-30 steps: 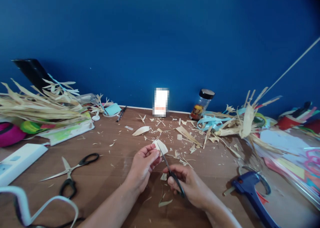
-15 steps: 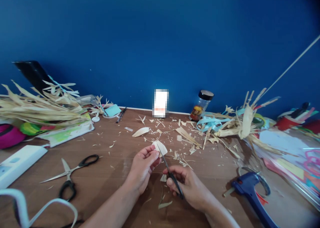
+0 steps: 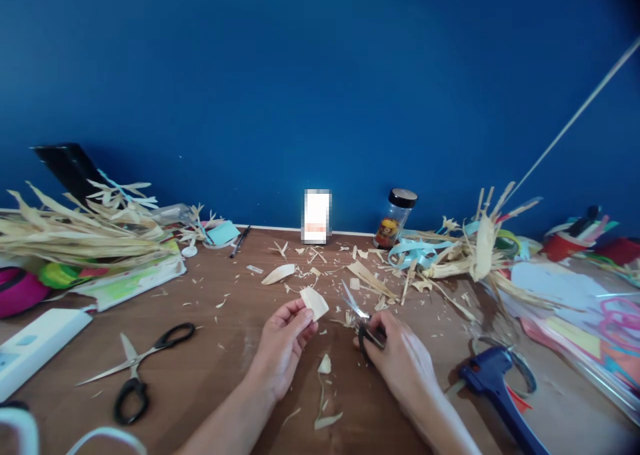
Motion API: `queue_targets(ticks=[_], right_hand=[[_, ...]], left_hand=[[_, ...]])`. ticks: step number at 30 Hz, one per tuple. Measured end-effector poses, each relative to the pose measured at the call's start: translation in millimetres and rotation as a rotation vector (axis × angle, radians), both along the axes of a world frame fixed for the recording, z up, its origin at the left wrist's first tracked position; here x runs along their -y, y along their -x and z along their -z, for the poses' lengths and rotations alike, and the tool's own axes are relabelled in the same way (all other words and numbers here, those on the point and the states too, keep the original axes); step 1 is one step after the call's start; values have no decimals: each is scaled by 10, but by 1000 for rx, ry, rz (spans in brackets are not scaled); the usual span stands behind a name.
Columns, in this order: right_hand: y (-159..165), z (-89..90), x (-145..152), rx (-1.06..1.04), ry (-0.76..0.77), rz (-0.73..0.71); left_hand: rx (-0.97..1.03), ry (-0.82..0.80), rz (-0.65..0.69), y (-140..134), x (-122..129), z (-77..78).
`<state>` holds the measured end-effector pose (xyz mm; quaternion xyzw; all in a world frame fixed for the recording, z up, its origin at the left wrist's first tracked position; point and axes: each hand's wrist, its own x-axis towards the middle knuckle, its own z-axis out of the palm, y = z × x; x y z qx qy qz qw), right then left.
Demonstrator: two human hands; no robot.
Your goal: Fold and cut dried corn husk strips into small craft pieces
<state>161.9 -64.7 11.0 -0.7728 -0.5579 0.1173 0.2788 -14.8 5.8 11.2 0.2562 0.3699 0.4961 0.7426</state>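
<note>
Between thumb and fingers, my left hand [image 3: 287, 345] pinches a small pale piece of dried corn husk [image 3: 315, 304] above the table. To its right, my right hand [image 3: 397, 352] is closed on the black handles of a small pair of scissors [image 3: 356, 307]. The blades point away from me and stand slightly apart, clear of the husk piece. Husk scraps [image 3: 325, 364] lie on the wood between my hands. Beyond them rest a curved husk piece [image 3: 279, 274] and a longer strip [image 3: 371, 280].
Larger open scissors [image 3: 134, 362] lie left, near a white power strip [image 3: 43, 348]. A blue glue gun [image 3: 493, 375] is at right. Husk bundles [image 3: 75, 225] fill the back left. A black-lidded jar [image 3: 395, 218] and a pixelated bright screen [image 3: 317, 216] stand by the wall.
The scissors have come away from the husk piece, moving right and turning toward the table as my right hand shifts right. My left hand keeps hold of the husk. The view has tilted slightly.
</note>
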Motion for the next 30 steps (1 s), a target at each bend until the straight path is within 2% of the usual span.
queue_targets(ticks=[6,17,27,30], right_hand=[[-60,31,-1,72,4,-22],[-46,45,-59,60,-46,-13],[-90,-23,-7,218,43,53],[-68,-40,12,324,49,84]], left_hand=[[-24,7,99,-14,36,-4],[-21,8,118,-8,40,14],[-29,14,111,-16,41,15],[-26,18,113,-16,51,8]])
